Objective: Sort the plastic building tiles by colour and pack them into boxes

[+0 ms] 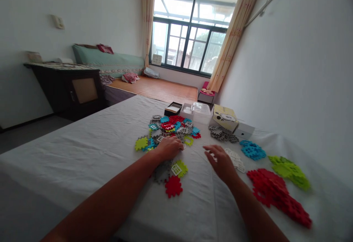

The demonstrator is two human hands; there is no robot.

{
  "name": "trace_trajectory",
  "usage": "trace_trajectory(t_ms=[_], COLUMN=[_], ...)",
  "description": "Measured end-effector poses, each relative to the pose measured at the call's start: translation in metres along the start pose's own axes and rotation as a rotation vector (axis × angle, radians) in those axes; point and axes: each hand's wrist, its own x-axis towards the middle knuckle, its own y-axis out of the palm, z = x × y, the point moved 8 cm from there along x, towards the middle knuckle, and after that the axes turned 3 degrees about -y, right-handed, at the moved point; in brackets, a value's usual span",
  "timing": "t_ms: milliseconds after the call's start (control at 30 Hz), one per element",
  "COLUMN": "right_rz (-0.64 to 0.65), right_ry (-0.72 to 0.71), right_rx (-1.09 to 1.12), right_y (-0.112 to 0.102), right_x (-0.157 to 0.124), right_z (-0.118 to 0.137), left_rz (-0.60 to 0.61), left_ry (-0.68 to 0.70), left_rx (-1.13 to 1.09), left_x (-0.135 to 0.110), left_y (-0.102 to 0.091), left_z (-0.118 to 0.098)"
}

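1. The left hand (pixel 171 147) is above the near side of the mixed pile (pixel 168 125), which lies toward the far edge of the table (pixel 96 135). Its fingers are bent downward; I cannot tell if they grip a piece.
2. The right hand (pixel 220 160) is to the right of this pile, just beside the white pile (pixel 235 160). Its thumb and forefinger stand apart, and a white piece (pixel 214 156) shows beside them; whether it is held, I cannot tell.
3. Nearer to the near edge lie a red piece (pixel 173 187) and a green piece (pixel 183 167), with a window piece (pixel 176 170) upon the green one.
4. Toward the right edge are the blue pile (pixel 252 150), the green pile (pixel 289 172) and the red pile (pixel 277 192).
5. The grey pile (pixel 220 134) is in front of the yellow box (pixel 224 118), near the far edge.
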Motion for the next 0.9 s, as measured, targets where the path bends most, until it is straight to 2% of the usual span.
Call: trace_trajectory(t_ms=[100,167,233,300,533,600,667,800,900], right_rz=[0.21,0.309,0.345,0.346,0.264,0.205,0.099,-0.106,-0.088], right_ry=[-0.281,-0.38,-0.399,-0.38,-0.32,-0.278,-0.188,0.137,0.271], right_rx=[0.111,0.107,0.081,0.041,-0.042,-0.038,-0.062,-0.155,-0.271], right_y=[0.028,0.041,0.047,0.048,0.044,0.042,0.032,-0.003,-0.015], right_x=[0.0,-0.004,-0.006,-0.006,-0.006,-0.002,0.003,0.003,-0.006], right_z=[0.083,0.112,0.12,0.115,0.108,0.1,0.076,-0.013,-0.066], left_rz=[-0.009,-0.009,-0.007,-0.004,-0.012,-0.008,-0.006,-0.004,0.0], left_ry=[0.002,0.002,0.002,0.0,0.016,0.02,0.02,0.033,0.036], left_rx=[-0.001,-0.002,-0.001,0.002,0.005,0.007,0.01,0.008,0.002], left_x=[0.0,0.0,0.0,0.0,0.0,0.0,0.0,0.0,0.0], left_y=[-0.001,-0.001,-0.001,-0.001,-0.001,-0.001,-0.001,0.0,0.001], left_z=[0.0,0.0,0.0,0.0,0.0,0.0,0.001,0.0,-0.001])
